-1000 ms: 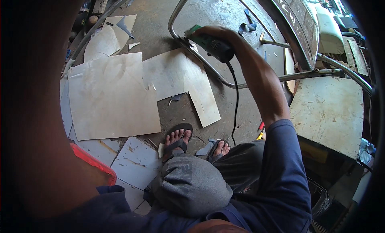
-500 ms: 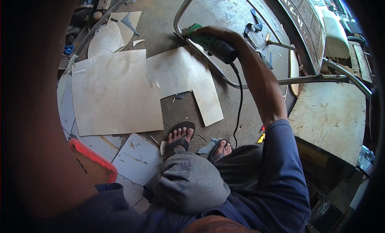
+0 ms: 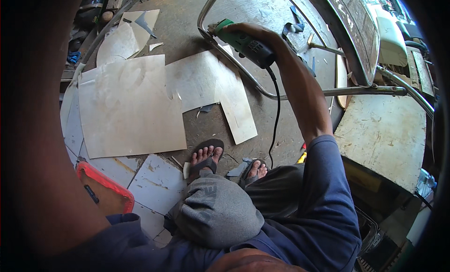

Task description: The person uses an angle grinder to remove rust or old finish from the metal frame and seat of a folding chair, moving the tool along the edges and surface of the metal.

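Note:
My right hand [image 3: 255, 31] is wrapped around the body of a green and black angle grinder [image 3: 243, 44]. The grinder's head rests at or very close to the bend of a shiny metal tube frame [image 3: 234, 64]; I cannot tell if its disc touches the tube. From the tool's rear a black cord [image 3: 280, 110] runs down toward my feet. My left arm [image 3: 61, 169] reaches up along the left side, and its hand is out of sight.
Pale thin wood sheets [image 3: 133, 108] lie on the floor to the left. A red-rimmed tray-like piece [image 3: 126, 192] is at lower left. A worn board [image 3: 384, 136] stands at right, below the frame's wooden panel [image 3: 349, 33]. Dark scraps [image 3: 293, 28] lie beyond the grinder.
The whole view has shifted slightly. Relative to the tube, the grinder sits a little farther away from me and its disc shows less. My right hand keeps its hold.

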Motion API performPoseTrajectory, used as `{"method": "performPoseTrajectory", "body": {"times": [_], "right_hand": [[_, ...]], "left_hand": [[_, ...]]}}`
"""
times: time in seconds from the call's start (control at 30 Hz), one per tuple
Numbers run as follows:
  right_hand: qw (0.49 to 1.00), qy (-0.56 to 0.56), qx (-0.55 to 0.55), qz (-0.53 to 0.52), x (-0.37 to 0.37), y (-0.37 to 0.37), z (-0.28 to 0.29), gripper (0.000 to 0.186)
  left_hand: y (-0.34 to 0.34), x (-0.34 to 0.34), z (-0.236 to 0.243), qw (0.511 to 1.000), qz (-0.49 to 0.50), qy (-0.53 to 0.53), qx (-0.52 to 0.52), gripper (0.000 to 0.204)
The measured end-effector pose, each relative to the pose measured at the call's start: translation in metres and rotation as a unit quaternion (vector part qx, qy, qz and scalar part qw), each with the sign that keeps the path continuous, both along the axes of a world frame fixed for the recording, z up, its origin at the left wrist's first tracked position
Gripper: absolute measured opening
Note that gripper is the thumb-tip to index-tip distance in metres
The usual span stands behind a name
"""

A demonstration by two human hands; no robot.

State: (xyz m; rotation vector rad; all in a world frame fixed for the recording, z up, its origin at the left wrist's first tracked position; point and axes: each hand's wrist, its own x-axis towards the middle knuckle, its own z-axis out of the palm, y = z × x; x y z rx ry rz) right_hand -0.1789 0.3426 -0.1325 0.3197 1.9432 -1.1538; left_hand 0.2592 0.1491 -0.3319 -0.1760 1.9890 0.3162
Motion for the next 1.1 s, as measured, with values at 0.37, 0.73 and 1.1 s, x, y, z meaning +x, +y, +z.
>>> {"method": "performPoseTrajectory", "body": {"times": [0.37, 0.73, 1.1], "right_hand": [[1.0, -0.008, 0.01, 0.008, -0.001, 0.004, 0.0, 0.073], [0.997, 0.021, 0.073, 0.007, 0.123, 0.068, 0.0, 0.062], [0.981, 0.052, 0.132, -0.132, 0.316, 0.103, 0.111, 0.08]], "left_hand": [[0.001, -0.008, 0.02, 0.999, 0.002, -0.03, 0.02, 0.085], [-0.004, -0.004, 0.017, 0.995, -0.025, 0.09, 0.024, 0.084], [0.001, -0.419, 0.478, 0.331, -0.09, 0.906, 0.249, 0.038]]}}
